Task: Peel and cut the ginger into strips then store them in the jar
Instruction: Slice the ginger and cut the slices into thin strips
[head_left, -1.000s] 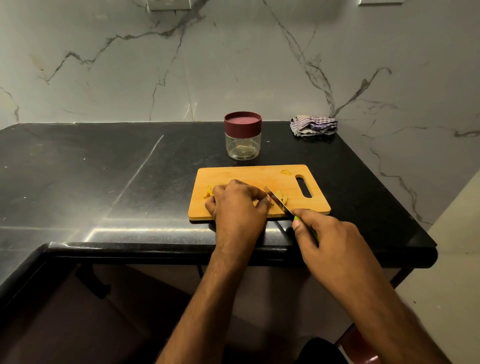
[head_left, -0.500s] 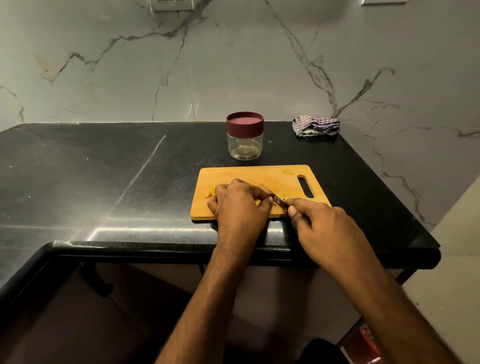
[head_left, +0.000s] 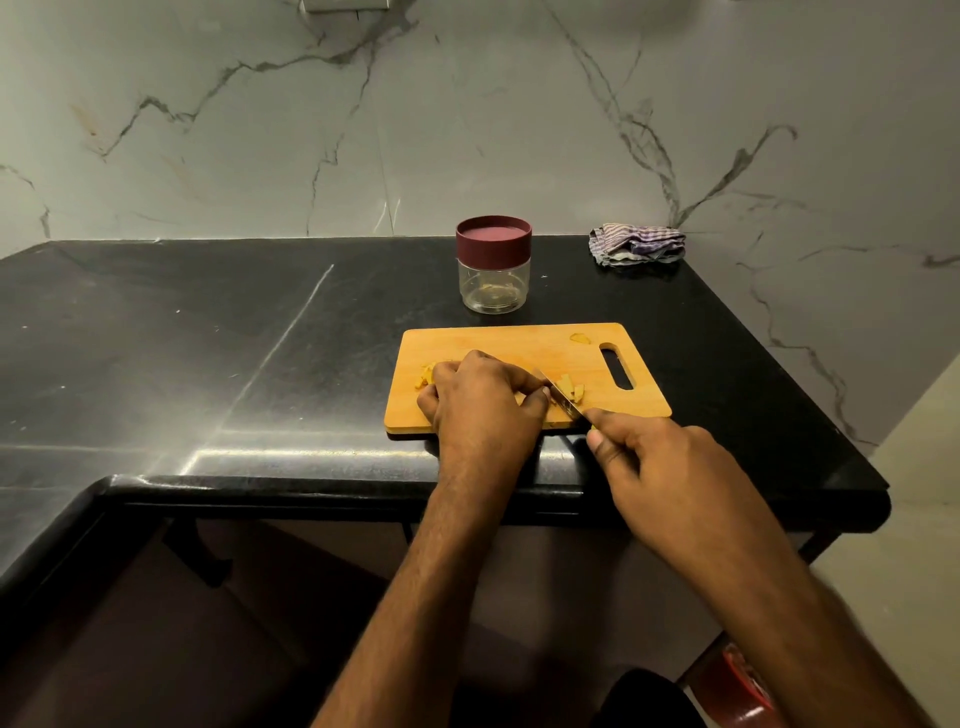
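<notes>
Hands at board's (head_left: 498, 338) near edge: left (head_left: 483, 400) curled on ginger (head_left: 519, 399), right (head_left: 670, 467) gripping knife (head_left: 558, 397).

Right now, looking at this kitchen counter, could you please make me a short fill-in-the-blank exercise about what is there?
1. The right hand holds a ____, whose blade lies across the ginger pieces.
2. The cutting board is made of ____.
3. The jar behind the board has a dark red lid, which is ____ the jar.
4. The striped cloth lies at the back of the counter, to the ____ of the jar.

Missing words: knife; wood; on; right
</notes>
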